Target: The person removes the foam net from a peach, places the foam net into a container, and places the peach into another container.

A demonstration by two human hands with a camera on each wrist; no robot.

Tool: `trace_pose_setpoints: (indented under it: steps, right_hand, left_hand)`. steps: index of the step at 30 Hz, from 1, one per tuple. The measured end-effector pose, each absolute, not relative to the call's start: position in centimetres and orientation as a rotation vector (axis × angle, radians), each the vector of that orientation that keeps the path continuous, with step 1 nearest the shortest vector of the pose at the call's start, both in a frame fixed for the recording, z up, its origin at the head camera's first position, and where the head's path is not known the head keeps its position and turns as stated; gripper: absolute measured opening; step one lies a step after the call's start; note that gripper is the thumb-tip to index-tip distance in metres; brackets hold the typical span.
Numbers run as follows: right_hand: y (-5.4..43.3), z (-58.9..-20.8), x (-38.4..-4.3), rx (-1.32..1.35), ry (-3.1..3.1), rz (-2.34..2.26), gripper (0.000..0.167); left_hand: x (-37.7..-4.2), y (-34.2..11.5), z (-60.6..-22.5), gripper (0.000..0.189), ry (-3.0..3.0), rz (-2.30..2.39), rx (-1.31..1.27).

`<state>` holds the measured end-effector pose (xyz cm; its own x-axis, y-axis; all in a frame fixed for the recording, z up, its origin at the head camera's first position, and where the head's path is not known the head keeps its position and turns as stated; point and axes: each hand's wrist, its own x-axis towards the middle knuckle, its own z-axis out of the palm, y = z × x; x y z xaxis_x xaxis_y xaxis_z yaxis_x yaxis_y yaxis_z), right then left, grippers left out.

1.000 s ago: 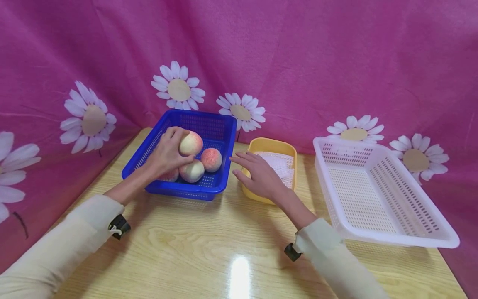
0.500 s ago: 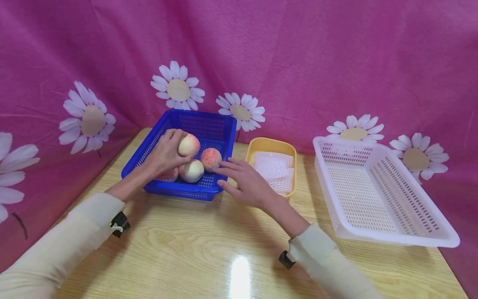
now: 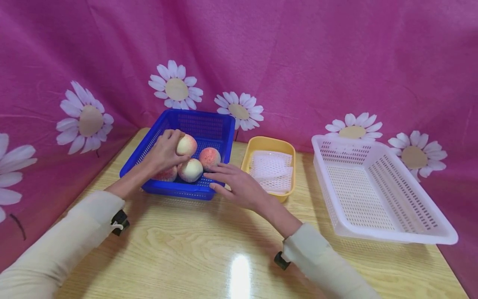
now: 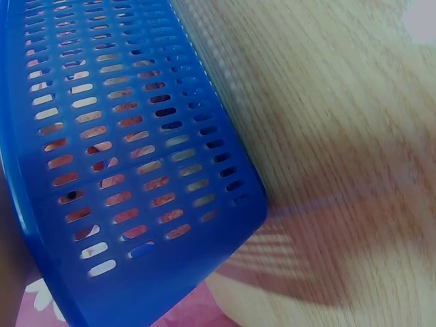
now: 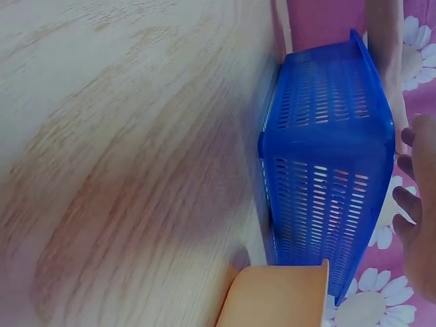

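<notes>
My left hand (image 3: 166,149) reaches into the blue basket (image 3: 179,193) and grips a pale peach with a pink blush (image 3: 186,144), fingers over its far side and thumb at the near side. Beneath it lies another pale peach (image 3: 191,170). A redder peach (image 3: 210,158) sits to the right, and a further one (image 3: 167,174) is partly covered by my left wrist. My right hand (image 3: 239,185) hovers with spread fingers at the basket's right rim, close to the redder peach, holding nothing. In the left wrist view the basket wall (image 4: 136,157) hides my left fingers.
Just right of the blue basket stands a yellow tray (image 3: 269,142) holding white foam net sleeves (image 3: 271,166). Farther right is a white perforated basket (image 3: 396,236). All stand on a wood-grain table (image 3: 179,249), with a pink flowered cloth (image 3: 291,62) behind.
My right hand has moved left from above the yellow tray to the blue basket's right rim, uncovering the foam sleeves. My left hand keeps its grip on the peach, barely shifting.
</notes>
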<state>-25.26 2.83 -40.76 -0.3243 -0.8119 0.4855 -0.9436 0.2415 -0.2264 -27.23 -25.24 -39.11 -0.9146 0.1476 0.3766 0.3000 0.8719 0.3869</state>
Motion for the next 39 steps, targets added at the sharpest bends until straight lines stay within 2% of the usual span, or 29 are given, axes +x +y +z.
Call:
trace_pose_setpoints:
  steps: [39]
  right_hand:
    - [2.5, -41.4, -25.3, 1.713, -2.324, 0.675, 0.03]
  left_hand:
    - [-28.3, -26.2, -39.1, 0.068, -2.927, -0.491, -0.32]
